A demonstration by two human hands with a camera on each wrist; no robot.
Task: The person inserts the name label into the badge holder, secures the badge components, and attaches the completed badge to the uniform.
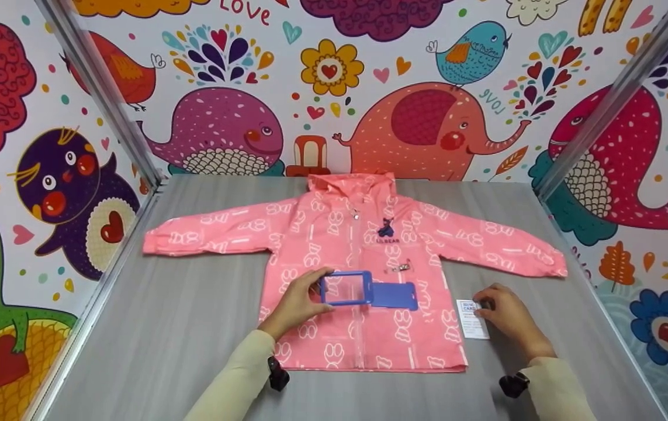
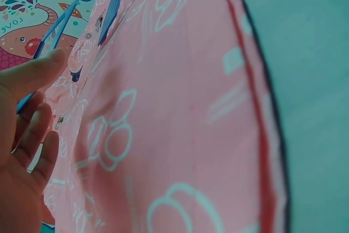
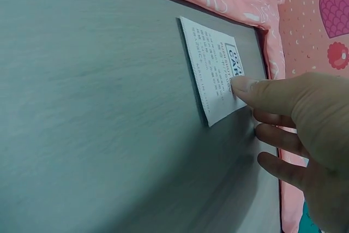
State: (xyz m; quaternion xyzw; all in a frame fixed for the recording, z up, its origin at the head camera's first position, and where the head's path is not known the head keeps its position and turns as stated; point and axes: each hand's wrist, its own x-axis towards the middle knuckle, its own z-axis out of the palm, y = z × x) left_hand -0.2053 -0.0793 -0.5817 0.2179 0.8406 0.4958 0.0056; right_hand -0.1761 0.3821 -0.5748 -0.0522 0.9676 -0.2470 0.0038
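My left hand (image 1: 298,301) holds a blue rectangular plastic frame (image 1: 368,287), like the front of a card holder, by its left side above a pink hooded jacket (image 1: 310,245). A flat blue plastic panel (image 1: 394,296) lies on the jacket just right of the frame. At the jacket's lower right, my right hand (image 1: 509,318) pinches the edge of a white printed card (image 1: 474,324). In the right wrist view the thumb lies over the printed face of the card (image 3: 210,72), and the other fingers are partly hidden.
A small metal clip (image 1: 404,268) lies on the jacket's chest below a dark bear print. The jacket's sleeves spread to both sides on the grey table (image 1: 193,316). Cartoon-printed walls (image 1: 334,117) and metal posts (image 1: 100,88) enclose the back and sides.
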